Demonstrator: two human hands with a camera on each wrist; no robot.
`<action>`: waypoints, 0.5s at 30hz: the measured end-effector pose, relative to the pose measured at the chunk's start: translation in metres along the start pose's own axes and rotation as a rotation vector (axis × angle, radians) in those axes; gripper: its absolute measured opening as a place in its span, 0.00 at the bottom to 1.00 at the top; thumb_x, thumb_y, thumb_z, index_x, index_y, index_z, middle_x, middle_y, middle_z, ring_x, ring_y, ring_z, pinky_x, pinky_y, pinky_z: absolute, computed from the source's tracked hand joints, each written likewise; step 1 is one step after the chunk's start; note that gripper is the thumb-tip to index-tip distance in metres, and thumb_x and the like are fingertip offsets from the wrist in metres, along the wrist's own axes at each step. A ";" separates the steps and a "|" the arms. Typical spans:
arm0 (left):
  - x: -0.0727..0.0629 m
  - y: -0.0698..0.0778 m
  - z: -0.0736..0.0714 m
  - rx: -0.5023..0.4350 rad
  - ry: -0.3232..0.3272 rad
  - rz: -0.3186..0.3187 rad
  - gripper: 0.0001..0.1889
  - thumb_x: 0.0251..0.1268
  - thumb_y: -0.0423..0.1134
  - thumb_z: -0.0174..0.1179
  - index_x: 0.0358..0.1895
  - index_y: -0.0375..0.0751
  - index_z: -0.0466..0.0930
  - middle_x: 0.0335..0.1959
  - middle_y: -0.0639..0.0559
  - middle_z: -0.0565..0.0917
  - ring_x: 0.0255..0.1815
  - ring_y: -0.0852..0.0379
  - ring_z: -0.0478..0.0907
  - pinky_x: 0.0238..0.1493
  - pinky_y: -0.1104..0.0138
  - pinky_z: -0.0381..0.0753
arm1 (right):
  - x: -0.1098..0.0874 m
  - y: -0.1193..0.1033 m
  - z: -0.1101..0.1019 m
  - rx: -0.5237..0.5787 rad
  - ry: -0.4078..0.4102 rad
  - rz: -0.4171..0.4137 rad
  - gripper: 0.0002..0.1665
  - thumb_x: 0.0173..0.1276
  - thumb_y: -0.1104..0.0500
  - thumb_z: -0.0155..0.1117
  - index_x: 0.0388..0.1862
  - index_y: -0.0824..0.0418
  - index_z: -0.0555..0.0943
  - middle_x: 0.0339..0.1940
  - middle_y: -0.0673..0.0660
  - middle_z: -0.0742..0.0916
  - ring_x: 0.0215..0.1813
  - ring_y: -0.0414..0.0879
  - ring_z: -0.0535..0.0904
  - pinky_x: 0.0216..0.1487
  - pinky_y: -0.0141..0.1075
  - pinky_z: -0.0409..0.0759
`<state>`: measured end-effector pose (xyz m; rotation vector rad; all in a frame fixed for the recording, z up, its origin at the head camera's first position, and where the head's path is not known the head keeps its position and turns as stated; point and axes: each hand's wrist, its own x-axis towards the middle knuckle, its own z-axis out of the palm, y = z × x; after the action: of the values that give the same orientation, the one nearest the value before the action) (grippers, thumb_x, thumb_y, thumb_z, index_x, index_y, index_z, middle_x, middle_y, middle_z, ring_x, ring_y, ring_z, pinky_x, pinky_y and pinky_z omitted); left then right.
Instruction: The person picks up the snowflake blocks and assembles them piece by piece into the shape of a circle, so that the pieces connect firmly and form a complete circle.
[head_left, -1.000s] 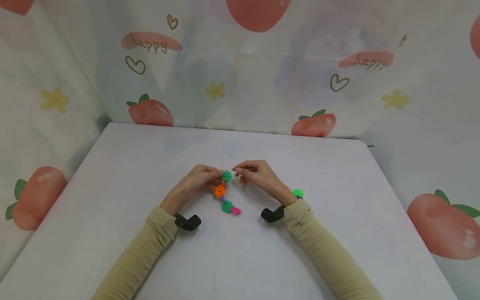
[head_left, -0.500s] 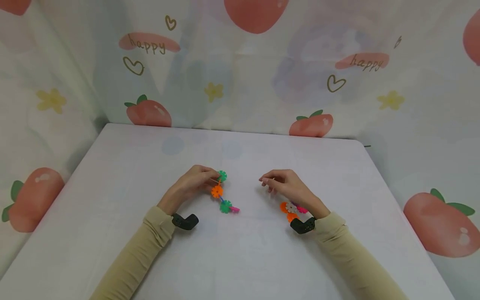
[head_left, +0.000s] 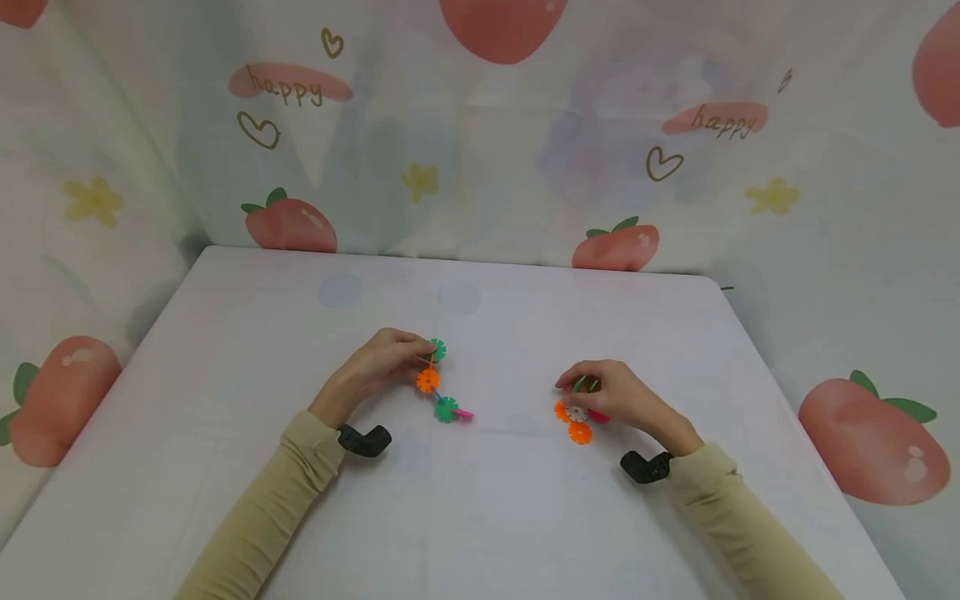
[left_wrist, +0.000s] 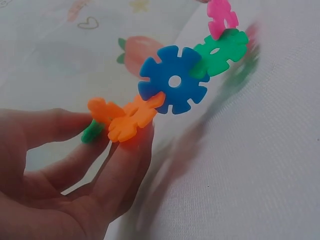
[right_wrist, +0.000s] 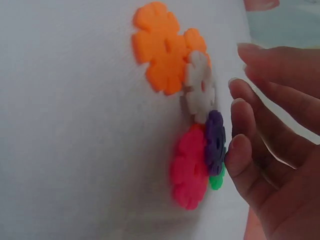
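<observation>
My left hand [head_left: 378, 358] pinches one end of a chain of slotted plastic snowflake discs, at a green disc [head_left: 439, 348]. From there the chain runs through orange discs [left_wrist: 132, 117], a blue disc [left_wrist: 157, 75] and another green disc [left_wrist: 232, 42] to a pink disc [left_wrist: 220, 15] at the far end. Over on the right, my right hand [head_left: 618, 396] hovers with bent, spread fingers above loose discs. Among these are an orange disc [right_wrist: 160, 55], a white disc [right_wrist: 197, 90], a pink disc [right_wrist: 187, 172] and a purple disc [right_wrist: 214, 137], its edge close to the fingertips.
A white cloth-covered table [head_left: 487, 500] lies under both hands. Behind it hangs a printed curtain [head_left: 465, 150] along the table's back edge. Parts of a green disc [right_wrist: 216, 181] and a second orange disc [right_wrist: 192, 37] show within the loose group.
My right hand has moved away from the left hand, rightward and toward me, to the loose discs. The left hand keeps its hold on the chain, nearly in place.
</observation>
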<state>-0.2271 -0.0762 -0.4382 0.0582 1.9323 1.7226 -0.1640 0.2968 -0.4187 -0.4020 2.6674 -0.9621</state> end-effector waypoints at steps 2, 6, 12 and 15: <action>0.000 0.000 -0.001 0.007 0.000 0.003 0.16 0.73 0.37 0.61 0.55 0.26 0.83 0.44 0.44 0.88 0.39 0.58 0.84 0.41 0.69 0.83 | -0.003 0.001 0.001 -0.023 -0.017 0.010 0.11 0.64 0.59 0.74 0.45 0.58 0.88 0.34 0.50 0.87 0.35 0.44 0.79 0.35 0.31 0.78; 0.000 0.000 -0.001 0.015 0.001 0.006 0.16 0.74 0.37 0.61 0.54 0.26 0.83 0.44 0.43 0.88 0.40 0.58 0.84 0.41 0.69 0.83 | -0.005 -0.001 0.004 -0.089 -0.019 -0.015 0.12 0.60 0.59 0.77 0.41 0.59 0.86 0.32 0.50 0.83 0.33 0.43 0.75 0.35 0.31 0.75; 0.000 -0.001 -0.002 0.020 -0.006 0.010 0.17 0.74 0.38 0.61 0.55 0.25 0.83 0.46 0.41 0.88 0.40 0.58 0.84 0.42 0.69 0.83 | -0.003 -0.005 0.008 -0.127 -0.025 -0.010 0.12 0.59 0.58 0.78 0.37 0.59 0.83 0.31 0.50 0.81 0.34 0.43 0.73 0.36 0.32 0.73; 0.002 -0.002 -0.002 0.023 -0.012 0.015 0.17 0.74 0.37 0.61 0.54 0.26 0.83 0.45 0.43 0.88 0.40 0.58 0.85 0.42 0.69 0.84 | -0.003 -0.004 0.009 -0.086 -0.026 0.004 0.12 0.59 0.58 0.78 0.36 0.58 0.82 0.30 0.50 0.81 0.34 0.44 0.75 0.36 0.32 0.74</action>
<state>-0.2285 -0.0776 -0.4406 0.0917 1.9486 1.7061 -0.1578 0.2893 -0.4220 -0.4240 2.6915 -0.8378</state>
